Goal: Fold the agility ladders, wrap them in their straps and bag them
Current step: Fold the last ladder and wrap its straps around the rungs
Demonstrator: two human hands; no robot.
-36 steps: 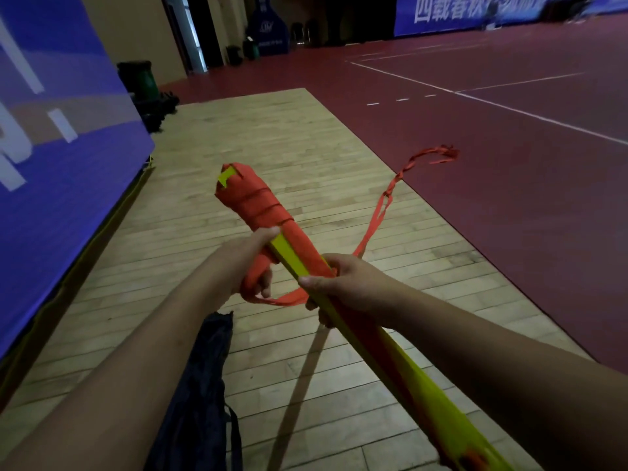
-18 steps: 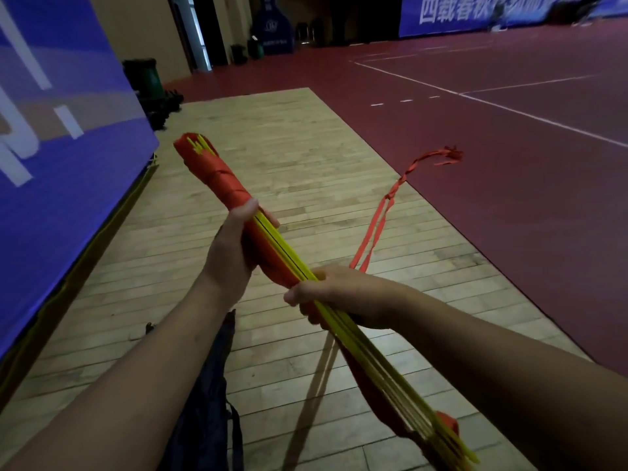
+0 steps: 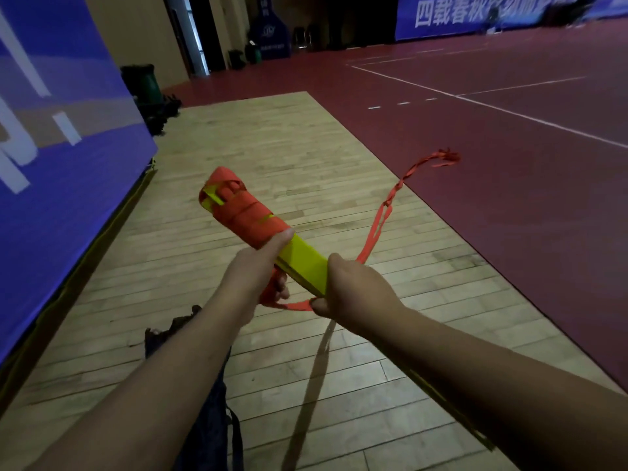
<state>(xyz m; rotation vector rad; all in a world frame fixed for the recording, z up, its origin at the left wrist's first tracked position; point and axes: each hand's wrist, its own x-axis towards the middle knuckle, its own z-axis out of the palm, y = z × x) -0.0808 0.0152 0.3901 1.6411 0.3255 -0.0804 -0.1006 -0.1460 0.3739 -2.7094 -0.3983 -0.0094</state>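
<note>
One ladder bundle [image 3: 300, 261], wood planks [image 3: 272, 147], red court [image 3: 509, 215], blue banner [image 3: 68, 198]

Indoor sports hall or gymnasium. A dark red synthetic court floor [image 3: 475, 205] is spreading across the right side, with white painted boundary lines [image 3: 509, 112] crossing it. A pale wooden plank floor strip [image 3: 272, 158] is running alongside it. A long blue banner with white Chinese characters [image 3: 475, 15] is hanging on the far wall, and a large blue printed panel [image 3: 68, 181] is lining the left edge. A green bin [image 3: 142, 83] is standing near a doorway [image 3: 200, 32]. Training kit is showing too: a yellow plastic agility ladder bundle [image 3: 302, 263] with an orange webbing strap [image 3: 377, 226] trailing away over the floor.
</note>
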